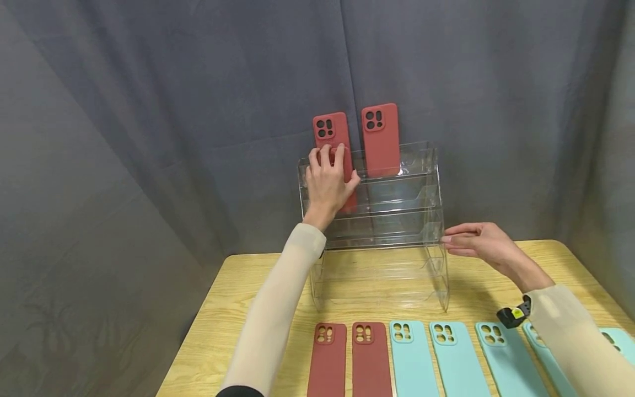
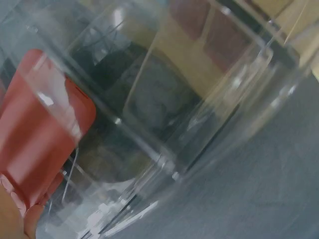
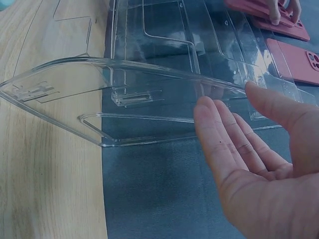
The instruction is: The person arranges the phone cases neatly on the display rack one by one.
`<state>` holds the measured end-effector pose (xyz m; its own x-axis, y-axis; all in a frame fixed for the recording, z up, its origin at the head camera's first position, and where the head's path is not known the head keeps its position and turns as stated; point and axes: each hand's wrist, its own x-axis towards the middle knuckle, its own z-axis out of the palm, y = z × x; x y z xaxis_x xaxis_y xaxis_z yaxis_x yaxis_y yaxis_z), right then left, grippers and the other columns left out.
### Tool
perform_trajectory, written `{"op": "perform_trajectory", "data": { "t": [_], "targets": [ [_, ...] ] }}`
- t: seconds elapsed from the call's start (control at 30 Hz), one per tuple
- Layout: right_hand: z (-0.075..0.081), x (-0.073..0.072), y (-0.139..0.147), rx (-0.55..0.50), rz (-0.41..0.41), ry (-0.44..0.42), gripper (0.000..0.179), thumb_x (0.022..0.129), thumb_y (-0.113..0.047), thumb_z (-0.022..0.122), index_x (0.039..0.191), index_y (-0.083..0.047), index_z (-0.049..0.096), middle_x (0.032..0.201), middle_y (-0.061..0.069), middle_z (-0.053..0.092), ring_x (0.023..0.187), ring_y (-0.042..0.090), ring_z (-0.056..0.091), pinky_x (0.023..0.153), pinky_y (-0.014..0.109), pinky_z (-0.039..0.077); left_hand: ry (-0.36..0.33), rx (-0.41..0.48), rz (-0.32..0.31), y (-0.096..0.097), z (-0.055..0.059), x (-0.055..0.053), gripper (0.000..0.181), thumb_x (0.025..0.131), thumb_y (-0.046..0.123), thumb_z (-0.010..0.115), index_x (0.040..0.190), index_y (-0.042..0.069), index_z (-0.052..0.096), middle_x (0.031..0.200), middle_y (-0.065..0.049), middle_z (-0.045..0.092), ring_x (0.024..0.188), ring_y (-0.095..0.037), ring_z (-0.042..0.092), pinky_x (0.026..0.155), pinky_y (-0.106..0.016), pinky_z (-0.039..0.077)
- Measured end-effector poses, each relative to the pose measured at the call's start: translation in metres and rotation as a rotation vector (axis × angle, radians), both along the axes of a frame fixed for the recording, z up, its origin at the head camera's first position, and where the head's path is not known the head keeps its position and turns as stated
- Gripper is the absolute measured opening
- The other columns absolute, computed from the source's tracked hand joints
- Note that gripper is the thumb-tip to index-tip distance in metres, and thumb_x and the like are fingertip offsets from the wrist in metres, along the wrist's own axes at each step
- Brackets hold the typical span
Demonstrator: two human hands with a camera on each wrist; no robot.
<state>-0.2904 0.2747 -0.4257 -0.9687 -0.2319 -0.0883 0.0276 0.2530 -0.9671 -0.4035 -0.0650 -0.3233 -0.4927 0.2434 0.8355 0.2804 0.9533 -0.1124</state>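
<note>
My left hand [image 1: 324,179] grips a red phone case [image 2: 37,124] at the upper left of a clear acrylic tiered rack [image 1: 392,242]. Its lower end shows through the clear plastic. Just behind it, another red phone case [image 1: 324,128] with camera cutouts leans upright on the top tier. A further red case [image 1: 381,140] stands to the right on that tier. My right hand [image 1: 483,245] is at the rack's right side, fingers extended; in the right wrist view, thumb and fingertips [image 3: 204,109] lie right at the clear side panel [image 3: 164,74].
On the wooden table [image 1: 253,275], two dark red cases [image 1: 327,361] and several mint-green cases [image 1: 414,358] lie in a row before the rack. A grey curtain [image 1: 238,110] hangs behind. My right sleeve [image 1: 575,331] passes over the green cases at right.
</note>
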Motion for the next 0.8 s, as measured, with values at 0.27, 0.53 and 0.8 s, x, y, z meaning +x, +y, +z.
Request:
{"op": "perform_trajectory", "data": {
  "t": [0.27, 0.53, 0.8],
  "targets": [
    [0.005, -0.001, -0.004, 0.011, 0.006, 0.001, 0.064, 0.101, -0.024, 0.073, 0.148, 0.012, 0.048, 0.127, 0.008, 0.075, 0.104, 0.006, 0.077, 0.092, 0.026, 0.063, -0.035, -0.016, 0.043, 0.000, -0.006, 0.002, 0.069, 0.095, 0.047, 0.071, 0.155, 0.018, 0.051, 0.148, -0.013, 0.057, 0.140, -0.039, 0.052, 0.089, -0.049, 0.061],
    [0.003, -0.002, -0.006, 0.032, 0.002, 0.004, 0.061, 0.102, -0.023, 0.072, 0.147, 0.011, 0.050, 0.129, 0.011, 0.074, 0.103, 0.005, 0.076, 0.091, 0.026, 0.064, -0.102, -0.048, 0.042, -0.007, -0.010, 0.024, 0.074, 0.099, 0.057, 0.065, 0.159, 0.019, 0.045, 0.162, -0.020, 0.040, 0.152, -0.046, 0.036, 0.103, -0.058, 0.052],
    [0.004, -0.001, -0.008, 0.002, -0.009, 0.002, 0.063, 0.100, -0.023, 0.074, 0.146, 0.013, 0.050, 0.119, 0.001, 0.078, 0.100, 0.003, 0.076, 0.090, 0.025, 0.064, -0.042, -0.025, -0.116, -0.023, -0.045, 0.076, 0.042, 0.099, 0.036, 0.069, 0.133, 0.013, 0.065, 0.131, -0.014, 0.062, 0.121, -0.035, 0.060, 0.086, -0.046, 0.055]
  ]
}}
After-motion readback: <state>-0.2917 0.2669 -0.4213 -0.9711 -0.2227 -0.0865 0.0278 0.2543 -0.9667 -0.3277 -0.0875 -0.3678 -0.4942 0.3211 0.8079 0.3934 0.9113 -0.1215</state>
